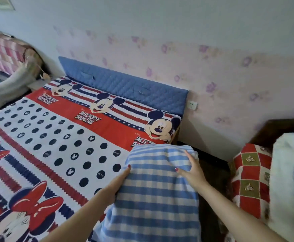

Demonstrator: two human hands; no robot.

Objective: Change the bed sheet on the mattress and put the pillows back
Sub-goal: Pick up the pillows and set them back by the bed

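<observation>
A blue-and-white checked pillow point(157, 187) is held over the bed's near right edge, its far end pointing at the headboard. My left hand point(119, 182) grips its left side and my right hand point(193, 170) grips its right side near the top. Below it the mattress carries a red, white and navy cartoon-mouse sheet point(59, 137), spread flat with black dots in the middle. The pillow's lower end runs out of the frame.
A blue quilted headboard point(125, 84) stands against the flowered wall. Right of the bed, across a dark floor gap, a piece of furniture holds red-and-green checked bedding point(247, 179) and white and blue cloth point(285, 172). A pink padded chair point(8, 51) is at far left.
</observation>
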